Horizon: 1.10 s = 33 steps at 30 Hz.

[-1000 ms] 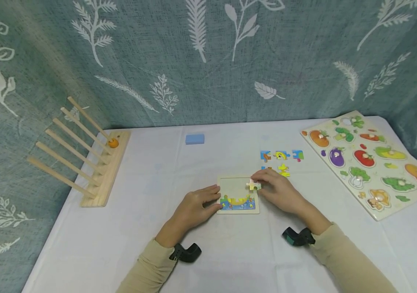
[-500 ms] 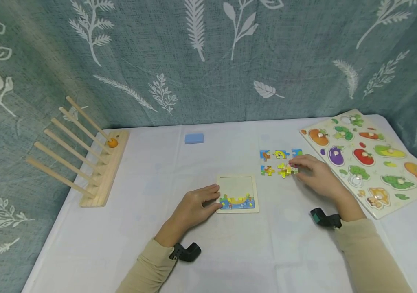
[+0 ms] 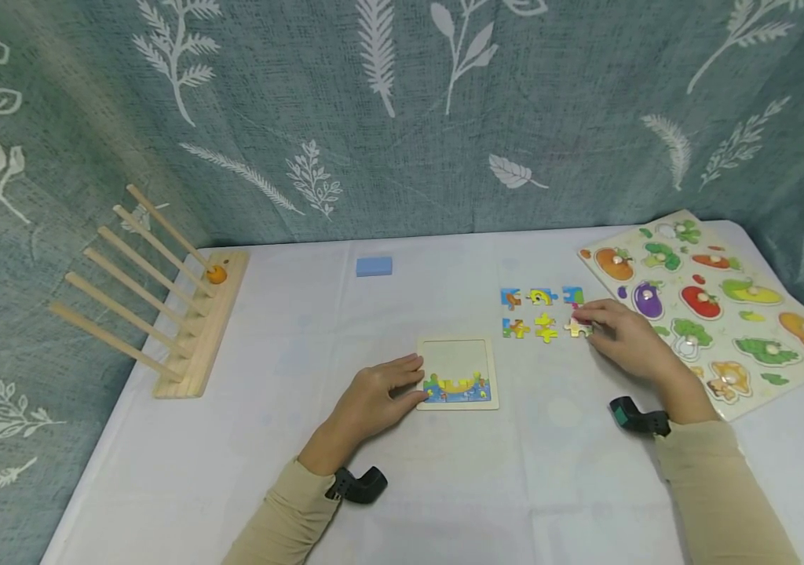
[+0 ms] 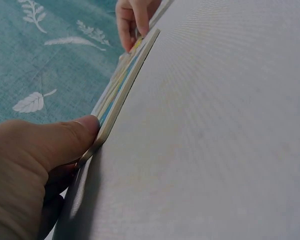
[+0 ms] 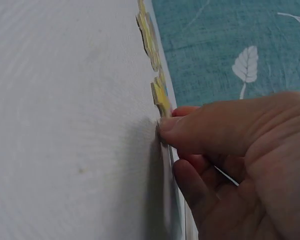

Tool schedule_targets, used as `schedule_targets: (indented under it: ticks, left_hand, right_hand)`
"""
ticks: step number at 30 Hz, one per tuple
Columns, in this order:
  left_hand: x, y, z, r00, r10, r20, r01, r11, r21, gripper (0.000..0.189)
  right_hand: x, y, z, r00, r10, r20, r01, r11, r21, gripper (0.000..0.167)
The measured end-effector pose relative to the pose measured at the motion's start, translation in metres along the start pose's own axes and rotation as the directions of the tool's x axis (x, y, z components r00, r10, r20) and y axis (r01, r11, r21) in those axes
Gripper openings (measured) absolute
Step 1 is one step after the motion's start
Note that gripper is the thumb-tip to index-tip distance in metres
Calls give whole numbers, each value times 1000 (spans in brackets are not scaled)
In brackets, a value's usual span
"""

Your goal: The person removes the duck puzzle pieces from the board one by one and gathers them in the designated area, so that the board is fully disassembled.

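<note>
Left hand (image 3: 374,398) grips tray (image 3: 494,380); right hand (image 3: 630,343) pinches puzzle piece (image 3: 575,329) toward right edge of worktop (image 3: 543,494). Likely sorting; next calls for matching shapes.

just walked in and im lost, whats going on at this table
Someone is working on a small jigsaw. Their left hand holds the left edge of its tray, filled only along the near side. Their right hand pinches a pale piece at the right end of the nearer of two rows of loose pieces.
</note>
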<state>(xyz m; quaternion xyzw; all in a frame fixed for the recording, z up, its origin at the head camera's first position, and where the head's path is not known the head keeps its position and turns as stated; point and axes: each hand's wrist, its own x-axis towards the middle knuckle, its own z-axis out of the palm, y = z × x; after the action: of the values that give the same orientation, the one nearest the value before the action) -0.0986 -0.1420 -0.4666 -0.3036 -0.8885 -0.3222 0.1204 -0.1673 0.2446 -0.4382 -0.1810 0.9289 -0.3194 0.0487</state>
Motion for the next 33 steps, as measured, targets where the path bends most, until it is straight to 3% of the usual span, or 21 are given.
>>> schedule_targets:
  ticks: [6, 11, 19, 26, 33]
  left_hand:
    - [1, 1, -1, 1000, -4, 5, 4, 1000, 6, 30]
    - [0, 2, -3, 1000, 30, -3, -30, 999, 24, 31]
    - [-2, 4, -6, 993, 118, 3, -118, 989, 94, 28]
    - [-8, 8, -10, 993, 112, 38, -115, 990, 86, 30]
    - [-9, 7, -13, 994, 93, 49, -93, 996, 7, 33]
  right_hand:
    - [0, -3, -1, 999, 0, -33, 0, 1000, 7, 39]
    - [1, -13, 1, 1000, 0, -29, 2, 998, 60, 39]
    - [6, -49, 22, 992, -119, -38, 122, 988, 92, 35]
    - [4, -94, 53, 968, -240, 78, 227, 963, 145, 37]
    - [9, -131, 81, 932, -300, 201, 251, 938, 238, 46]
